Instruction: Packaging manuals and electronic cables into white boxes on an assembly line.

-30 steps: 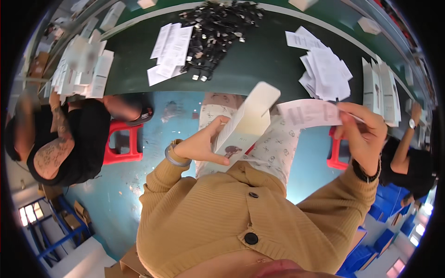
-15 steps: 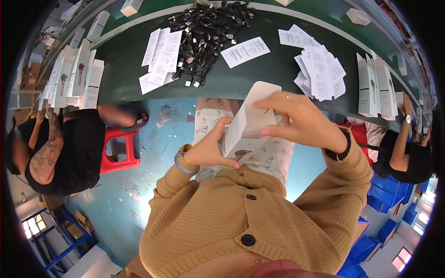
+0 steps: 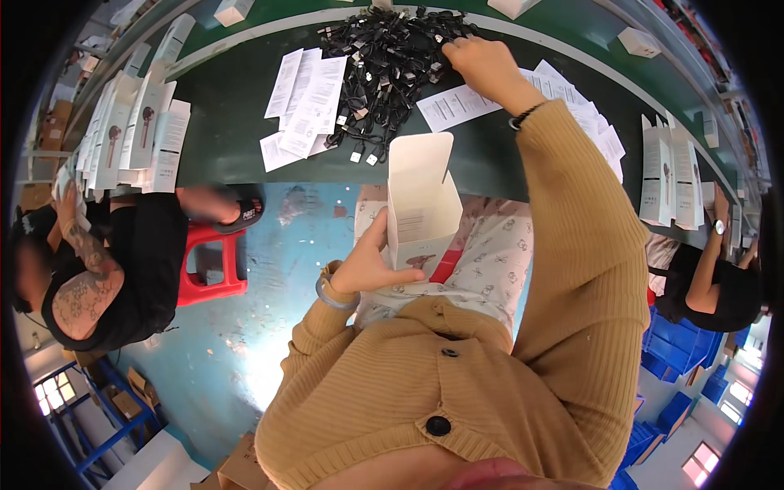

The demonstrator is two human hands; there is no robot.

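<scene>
The left hand (image 3: pixel 366 263) holds an open box (image 3: pixel 425 214); the right hand (image 3: pixel 483 67) is at the cables (image 3: pixel 388 73) on the table (image 3: pixel 224 122), its grip unclear.

This looks like a packing workshop in a factory. On the long green table (image 3: pixel 220 122) lie a heap of black cables (image 3: pixel 392 65) and loose paper sheets (image 3: pixel 314 110), with matching white boxes (image 3: pixel 140 131) standing at its left. One person (image 3: pixel 147 278) in black sits left of the table, a red stool (image 3: pixel 234 265) shows near its front edge, and blue bins (image 3: pixel 678 341) sit back from its right side
</scene>
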